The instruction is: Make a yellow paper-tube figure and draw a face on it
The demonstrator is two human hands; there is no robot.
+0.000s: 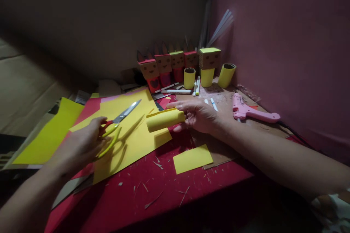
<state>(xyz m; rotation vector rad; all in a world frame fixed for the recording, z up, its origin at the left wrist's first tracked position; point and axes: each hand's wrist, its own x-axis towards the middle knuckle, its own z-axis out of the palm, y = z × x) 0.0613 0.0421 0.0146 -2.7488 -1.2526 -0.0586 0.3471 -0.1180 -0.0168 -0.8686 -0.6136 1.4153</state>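
Note:
My left hand is closed on a pair of scissors with red and yellow handles, their blades pointing up and to the right. Beneath them lie large yellow paper sheets, on which the scissors cast a shadow. In my right hand is a yellow paper tube, lying sideways, with a loose paper edge along its top. The fingers wrap its right end. A small yellow paper rectangle rests on the red tabletop below the tube.
Several box-headed figures stand at the back, beside yellow paper tubes and a yellow figure. Markers lie before them. A pink glue gun sits at right near the wall. Paper scraps litter the table.

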